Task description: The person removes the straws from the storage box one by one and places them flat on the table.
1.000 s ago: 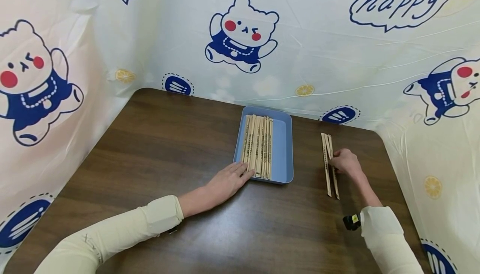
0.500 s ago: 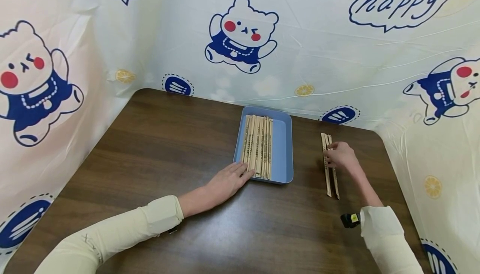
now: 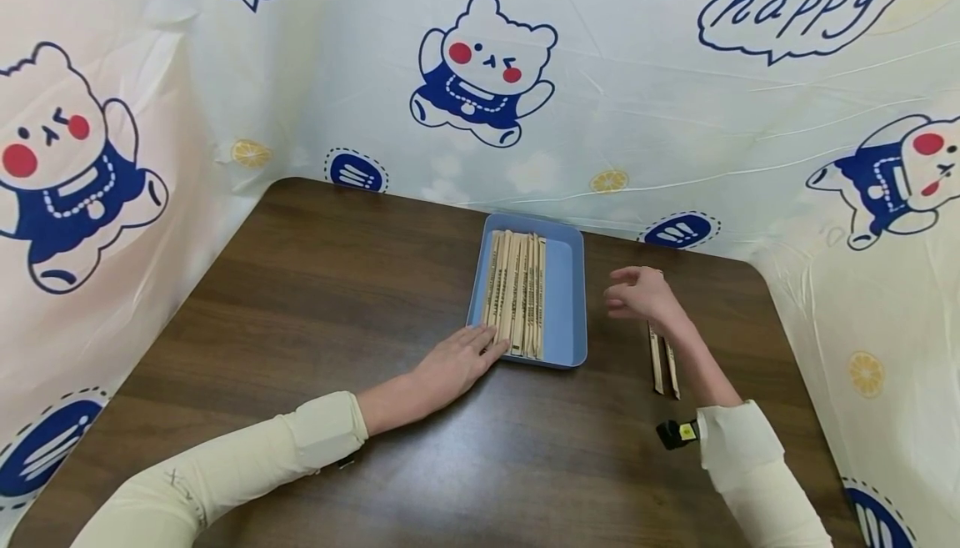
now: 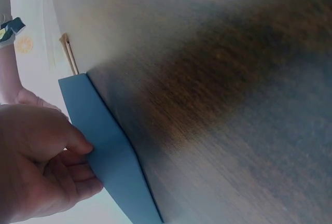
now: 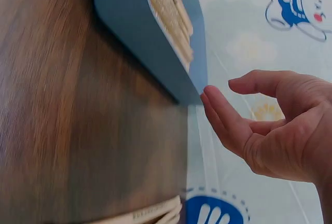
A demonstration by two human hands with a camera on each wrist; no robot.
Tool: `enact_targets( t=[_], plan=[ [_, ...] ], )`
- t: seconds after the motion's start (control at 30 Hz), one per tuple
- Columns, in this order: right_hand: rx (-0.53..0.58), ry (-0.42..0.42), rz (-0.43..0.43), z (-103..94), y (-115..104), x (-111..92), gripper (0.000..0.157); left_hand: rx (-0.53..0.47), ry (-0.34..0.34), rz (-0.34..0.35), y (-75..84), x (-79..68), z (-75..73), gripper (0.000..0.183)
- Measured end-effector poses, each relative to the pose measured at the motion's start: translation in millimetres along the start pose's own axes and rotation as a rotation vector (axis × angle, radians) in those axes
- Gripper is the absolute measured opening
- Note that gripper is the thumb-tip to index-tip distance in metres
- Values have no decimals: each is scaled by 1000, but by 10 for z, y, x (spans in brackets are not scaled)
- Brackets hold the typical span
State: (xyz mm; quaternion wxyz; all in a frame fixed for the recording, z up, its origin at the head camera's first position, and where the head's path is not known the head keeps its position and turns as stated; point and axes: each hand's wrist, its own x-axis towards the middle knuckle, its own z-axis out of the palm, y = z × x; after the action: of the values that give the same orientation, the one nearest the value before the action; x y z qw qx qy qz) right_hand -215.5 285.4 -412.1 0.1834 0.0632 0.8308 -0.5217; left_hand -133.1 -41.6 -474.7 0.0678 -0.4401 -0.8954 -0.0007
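Observation:
A shallow blue tray (image 3: 565,306) stands on the brown table, with a row of long, thin paper-wrapped sticks (image 3: 513,294) printed in dark letters filling its left and middle. My left hand (image 3: 453,369) rests at the tray's near left corner, its fingers over the rim; the left wrist view shows thumb and fingertips right at the wall. Between the tray and a small group of similar wrapped sticks (image 3: 656,364) on the table, my right hand (image 3: 643,296) hovers with nothing in it. Thumb and fingers are spread apart in the right wrist view. This hand covers the small group's upper part.
The dark wooden table (image 3: 337,281) extends left and in front of the tray. A printed curtain (image 3: 637,98) with cartoon bears closes off the back and both sides. The right strip of the tray shows its bare blue floor.
My right hand has left the sticks on the right and moved left toward the tray. Those sticks stay on the table. My left hand and the tray have not moved.

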Motion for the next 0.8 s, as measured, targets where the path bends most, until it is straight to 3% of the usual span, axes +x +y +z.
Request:
enact_targets(
  t=[0.17,0.5,0.8],
  plan=[
    [56,-32,14,157,-100,77,54,4,8,7,2,1,9,47],
    [64,-45,2,488,-205,286,55,-9,14,4,-6,-9,-9,47],
    [49,-16,28,723,-209,492,54,-5,20,10,-15,6,3,46]
  ],
)
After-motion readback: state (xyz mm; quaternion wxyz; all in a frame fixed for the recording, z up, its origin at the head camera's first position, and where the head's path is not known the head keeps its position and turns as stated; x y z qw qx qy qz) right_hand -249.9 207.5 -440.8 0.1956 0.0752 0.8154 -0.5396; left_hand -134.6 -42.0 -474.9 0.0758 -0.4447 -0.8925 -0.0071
